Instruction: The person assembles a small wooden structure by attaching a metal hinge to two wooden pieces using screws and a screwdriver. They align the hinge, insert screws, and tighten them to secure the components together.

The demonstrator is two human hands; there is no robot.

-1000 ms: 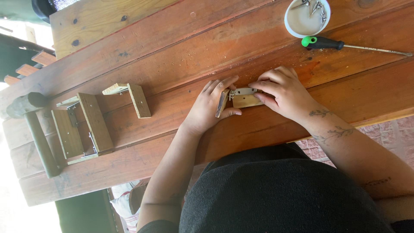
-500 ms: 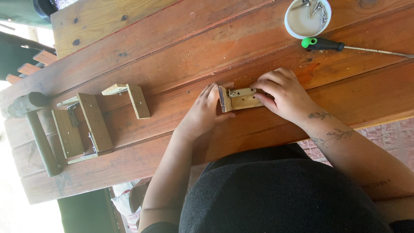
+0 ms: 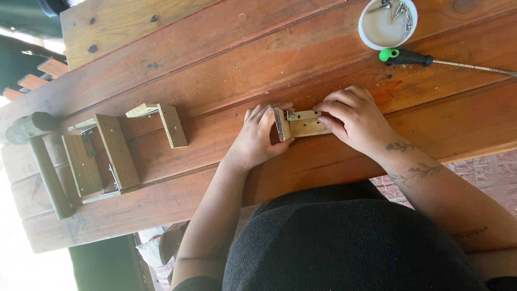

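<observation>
On wooden table point(image 3: 226, 64), both hands point(image 3: 258, 137) point(image 3: 353, 116) grip hinged wood blocks point(image 3: 301, 124).

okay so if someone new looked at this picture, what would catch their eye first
Mid-frame, the left hand and right hand press small pale wooden blocks joined by a metal hinge on the reddish plank table. Top right sit a white cup of screws and a green-handled screwdriver.

Sunlit reddish plank table point(image 3: 215, 59) outdoors, brick paving point(image 3: 501, 167) beneath its edge.
</observation>
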